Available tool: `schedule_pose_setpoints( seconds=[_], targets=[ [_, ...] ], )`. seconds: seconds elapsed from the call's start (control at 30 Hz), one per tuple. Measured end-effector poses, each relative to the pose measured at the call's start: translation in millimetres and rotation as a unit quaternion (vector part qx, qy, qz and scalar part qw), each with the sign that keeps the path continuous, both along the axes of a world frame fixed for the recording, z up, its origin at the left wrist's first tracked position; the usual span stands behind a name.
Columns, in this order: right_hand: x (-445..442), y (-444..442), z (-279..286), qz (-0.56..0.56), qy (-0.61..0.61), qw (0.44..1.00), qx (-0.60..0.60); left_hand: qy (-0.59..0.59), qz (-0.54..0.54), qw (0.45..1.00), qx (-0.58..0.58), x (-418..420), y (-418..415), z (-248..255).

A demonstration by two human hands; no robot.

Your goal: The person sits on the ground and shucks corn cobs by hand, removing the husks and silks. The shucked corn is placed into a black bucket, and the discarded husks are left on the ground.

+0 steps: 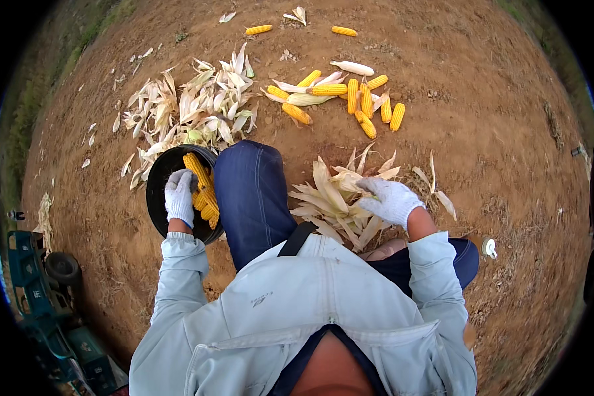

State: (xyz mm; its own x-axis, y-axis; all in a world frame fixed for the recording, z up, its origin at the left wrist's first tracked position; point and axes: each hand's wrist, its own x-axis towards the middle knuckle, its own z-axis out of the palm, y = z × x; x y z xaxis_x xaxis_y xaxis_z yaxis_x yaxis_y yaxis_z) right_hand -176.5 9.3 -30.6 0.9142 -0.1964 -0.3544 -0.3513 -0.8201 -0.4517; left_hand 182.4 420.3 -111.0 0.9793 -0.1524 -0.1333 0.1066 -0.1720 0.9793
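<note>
My left hand (180, 194), in a white knit glove with grey fingertips, is over the black bucket (159, 190), beside several husked yellow corn cobs (204, 185) inside it. Its fingers are bent, and whether they hold anything cannot be told. My right hand (389, 199), gloved alike, rests at the right side of a heap of dry corn husks (329, 190) in front of me; its fingertips are partly among the husks, so its hold is unclear. Farther ahead, several yellow cobs (328, 89) lie on the soil around an ear still in its husk (307, 99).
A larger husk pile (193, 106) lies beyond the bucket. Two cobs (258, 29) (344, 31) lie far ahead. A white-lidded container (488, 247) stands by my right knee. A green vehicle (34, 277) with a wheel is at the far left.
</note>
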Motion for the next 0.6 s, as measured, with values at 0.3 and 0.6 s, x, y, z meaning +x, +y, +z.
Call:
schedule_pose_setpoints(
  seconds=[0.3,0.6],
  targets=[
    [29,21,23,-0.266,-0.252,0.539,0.759,-0.127,-0.203,0.959,-0.154,-80,-138,133],
    [31,41,15,-0.243,-0.269,0.442,0.821,-0.065,-0.439,0.895,0.050,-180,-242,101]
  ],
)
